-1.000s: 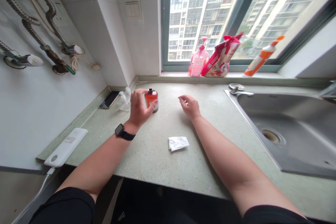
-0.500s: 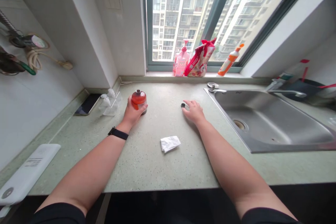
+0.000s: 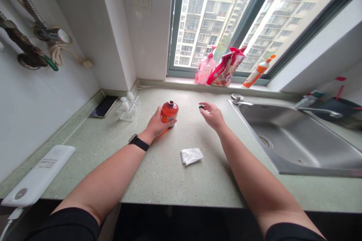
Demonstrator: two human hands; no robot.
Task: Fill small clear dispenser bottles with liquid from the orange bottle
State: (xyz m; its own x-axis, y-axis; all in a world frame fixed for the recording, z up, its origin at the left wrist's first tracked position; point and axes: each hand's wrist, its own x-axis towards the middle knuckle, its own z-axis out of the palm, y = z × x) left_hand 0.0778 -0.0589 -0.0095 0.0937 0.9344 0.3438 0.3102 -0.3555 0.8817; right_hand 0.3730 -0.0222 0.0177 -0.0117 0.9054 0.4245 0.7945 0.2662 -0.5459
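My left hand point(image 3: 157, 123) is wrapped round a reddish-orange bottle point(image 3: 170, 112) with a dark, uncapped neck; the bottle is upright. To its right, my right hand point(image 3: 212, 115) pinches a small black cap point(image 3: 201, 107) between thumb and fingertips, a little above the counter. A folded white tissue point(image 3: 192, 156) lies on the counter between my forearms, touched by neither hand.
On the speckled green counter point(image 3: 152, 180) lie a phone point(image 3: 103, 106), a clear plastic holder point(image 3: 128, 111) and a white power bank point(image 3: 39, 175). A steel sink point(image 3: 305, 139) is at right. A pink pump bottle point(image 3: 205, 68), red bag point(image 3: 226, 68) and orange bottle point(image 3: 258, 72) line the windowsill.
My right hand has closed on the black cap and lifted it off the counter. My left hand has carried the bottle to the right, nearer the cap. The camera view has shifted somewhat.
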